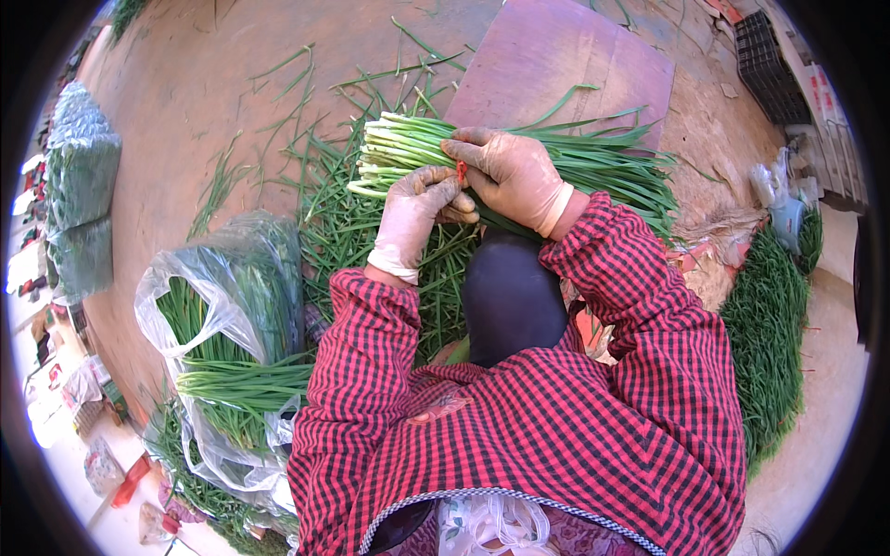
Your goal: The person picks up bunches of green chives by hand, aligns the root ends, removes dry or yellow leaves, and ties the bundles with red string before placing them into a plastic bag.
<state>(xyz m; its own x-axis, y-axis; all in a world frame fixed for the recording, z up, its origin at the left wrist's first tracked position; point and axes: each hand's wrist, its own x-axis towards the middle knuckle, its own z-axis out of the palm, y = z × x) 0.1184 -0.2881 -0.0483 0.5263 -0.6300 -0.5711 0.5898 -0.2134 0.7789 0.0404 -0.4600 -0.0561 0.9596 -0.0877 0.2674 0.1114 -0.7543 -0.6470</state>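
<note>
A bundle of long green chives or similar leafy stalks (591,156) lies across my raised knee, pale cut ends to the left and leaves to the right. My right hand (511,170), in a thin dirty glove, grips the bundle from above near its middle. A red tie (461,171) goes around the stalks between my hands. My left hand (424,215), gloved too, pinches at the lower end of the tie with thumb and fingers. The underside of the bundle is hidden.
Loose green trimmings (348,208) cover the floor beneath. A clear plastic bag (243,306) of greens stands at left, packed bags (83,181) beyond it. A brownish board (563,62) lies ahead. At right are stacked bundles (765,347) and a black crate (772,66).
</note>
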